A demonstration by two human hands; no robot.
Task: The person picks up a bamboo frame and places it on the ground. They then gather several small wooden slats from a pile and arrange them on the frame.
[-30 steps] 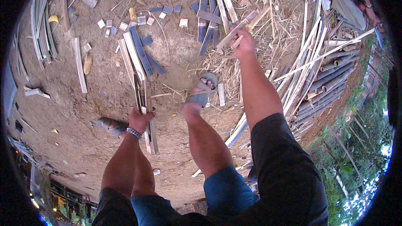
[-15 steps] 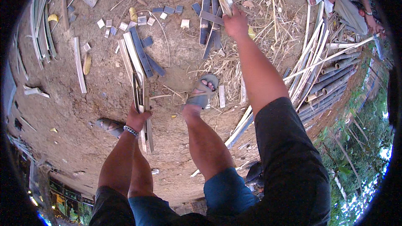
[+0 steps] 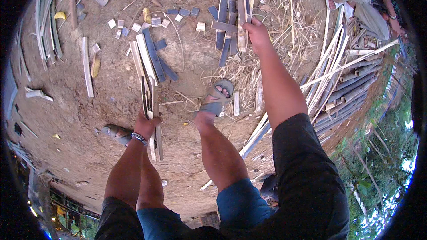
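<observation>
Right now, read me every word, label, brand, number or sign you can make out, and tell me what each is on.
None that I can read.
The strips in the left hand, the strip at the right hand and the small square pieces show no legible writing.
The dim background at lower left is too dark and small to tell.

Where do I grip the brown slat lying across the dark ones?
Likely pinch the crosswise slat by its left end, from the left: that juts past the dark slats, while the long slat at the right hand crowds the other end.
</observation>
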